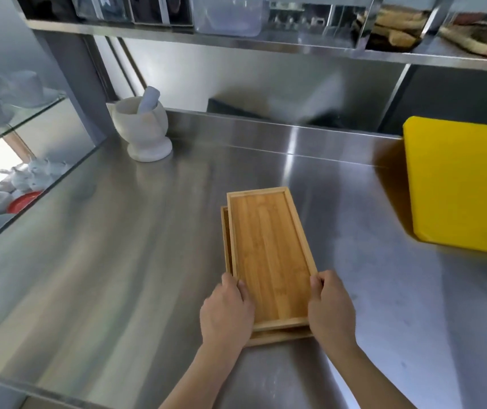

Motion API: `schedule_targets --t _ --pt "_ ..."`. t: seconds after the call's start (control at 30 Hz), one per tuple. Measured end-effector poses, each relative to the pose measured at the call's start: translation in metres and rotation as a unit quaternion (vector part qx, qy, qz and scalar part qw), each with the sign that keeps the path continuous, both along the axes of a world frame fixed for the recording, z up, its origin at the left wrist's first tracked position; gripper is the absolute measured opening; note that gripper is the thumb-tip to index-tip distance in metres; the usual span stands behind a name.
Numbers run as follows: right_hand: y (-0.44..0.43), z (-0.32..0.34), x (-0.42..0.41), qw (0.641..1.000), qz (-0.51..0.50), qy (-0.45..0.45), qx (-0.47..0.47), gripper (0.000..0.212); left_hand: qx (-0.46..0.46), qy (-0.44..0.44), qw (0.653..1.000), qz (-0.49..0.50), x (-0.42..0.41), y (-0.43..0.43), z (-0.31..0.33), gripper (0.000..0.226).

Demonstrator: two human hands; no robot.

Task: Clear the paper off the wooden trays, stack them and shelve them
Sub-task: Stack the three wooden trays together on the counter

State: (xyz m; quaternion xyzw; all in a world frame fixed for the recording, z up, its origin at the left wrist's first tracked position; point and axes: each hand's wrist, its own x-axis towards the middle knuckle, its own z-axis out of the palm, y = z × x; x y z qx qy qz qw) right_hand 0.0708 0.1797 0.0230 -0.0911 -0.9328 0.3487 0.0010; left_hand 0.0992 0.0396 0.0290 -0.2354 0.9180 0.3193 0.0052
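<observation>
Two wooden trays lie stacked on the steel counter point(118, 246), long sides running away from me. The top tray point(270, 255) is bare, with no paper on it, and sits slightly skewed to the right over the lower tray point(226, 240), whose left rim and near edge stick out. My left hand point(226, 311) grips the stack's near left corner. My right hand point(331, 305) grips the near right side. A steel shelf point(236, 44) runs overhead along the back.
A white mortar and pestle point(143, 125) stands at the back left. A thick yellow cutting board point(463, 184) lies at the right. Glass shelves point(15, 119) with white crockery are at far left. The overhead shelf holds containers and wooden boards point(481, 39).
</observation>
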Motion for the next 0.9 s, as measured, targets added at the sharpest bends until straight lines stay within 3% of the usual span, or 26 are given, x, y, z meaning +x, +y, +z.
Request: schedule_targets --t 0.17,0.33,0.5,0.67,0.83,0.9 --pt "0.003 -0.007 0.000 1.000 0.012 0.013 -0.006 0.014 -0.036 -0.005 0.999 -0.022 0.001 -0.002 -0.002 0.019" --pt "0.005 -0.008 -0.004 0.996 0.036 0.022 0.073 0.017 -0.125 -0.042 0.989 -0.060 -0.001 -0.006 -0.005 0.030" --pt "0.005 -0.015 -0.001 0.990 0.053 0.019 0.126 0.019 -0.114 -0.040 0.991 -0.048 -0.004 -0.011 -0.005 0.030" --pt "0.008 -0.017 0.000 0.993 0.071 0.012 0.095 0.019 -0.074 -0.019 0.997 -0.026 0.001 -0.014 -0.010 0.031" --pt "0.012 -0.014 0.001 0.993 0.087 -0.013 0.073 0.030 0.058 -0.043 0.997 0.008 0.007 -0.017 -0.007 0.033" --pt "0.016 -0.010 0.002 0.994 0.098 -0.038 0.015 0.036 0.100 -0.055 0.993 0.005 0.010 -0.023 -0.007 0.035"
